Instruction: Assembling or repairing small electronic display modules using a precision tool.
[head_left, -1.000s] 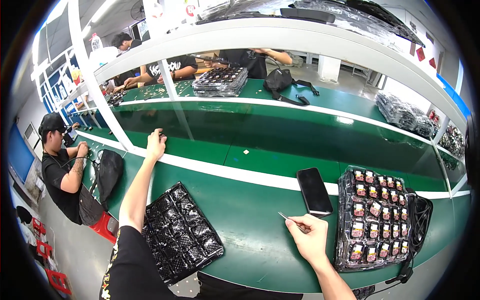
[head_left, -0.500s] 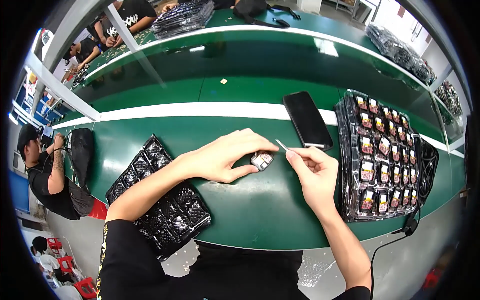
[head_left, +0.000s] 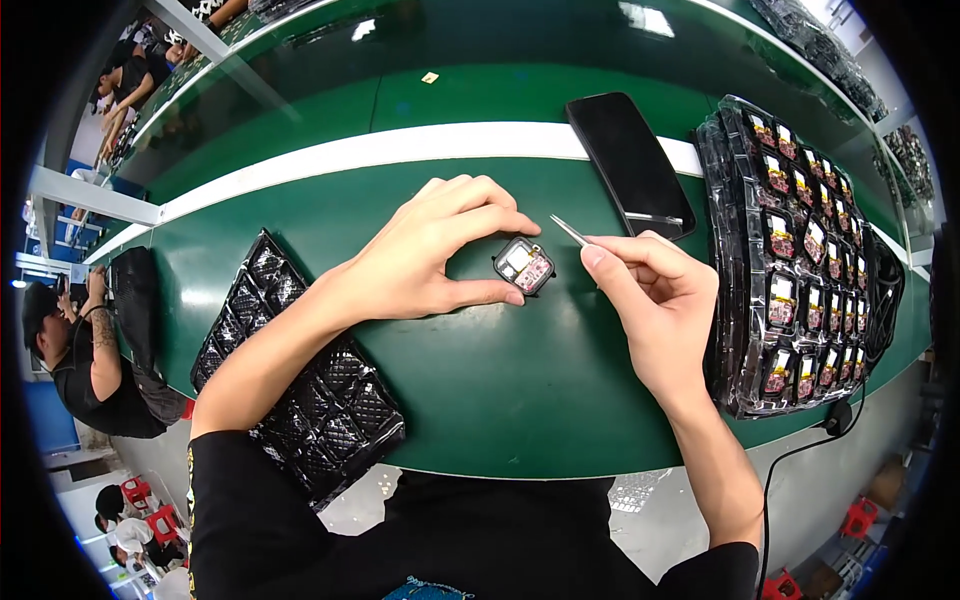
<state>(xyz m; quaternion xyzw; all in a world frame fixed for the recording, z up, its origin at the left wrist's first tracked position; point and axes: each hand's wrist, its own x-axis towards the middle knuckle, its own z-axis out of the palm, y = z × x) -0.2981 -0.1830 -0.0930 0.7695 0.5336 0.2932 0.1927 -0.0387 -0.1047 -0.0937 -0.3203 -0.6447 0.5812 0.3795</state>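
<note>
A small black rounded-square electronic case (head_left: 524,267) lies face up, its white block and reddish circuit board showing. Thumb and index finger of my left hand (head_left: 432,250) pinch it by two edges, just above or on the green table. In my right hand (head_left: 655,300) is a pair of thin metal tweezers (head_left: 570,230), held between thumb and fingers. Their tips are up and to the right of the case, apart from it. Under my left forearm lies an empty black plastic tray (head_left: 335,420) with square pockets.
At right stands a stack of clear-and-black trays (head_left: 790,270) filled with similar cases, beside a coiled black cable (head_left: 885,300). A black phone (head_left: 632,165) rests across the white table strip (head_left: 400,145). Another person (head_left: 90,350) sits at the far left near a black bag (head_left: 135,310).
My view has shifted, so the table and trays sit higher in the picture. The case now shows more of its open face. Both hands keep their hold.
</note>
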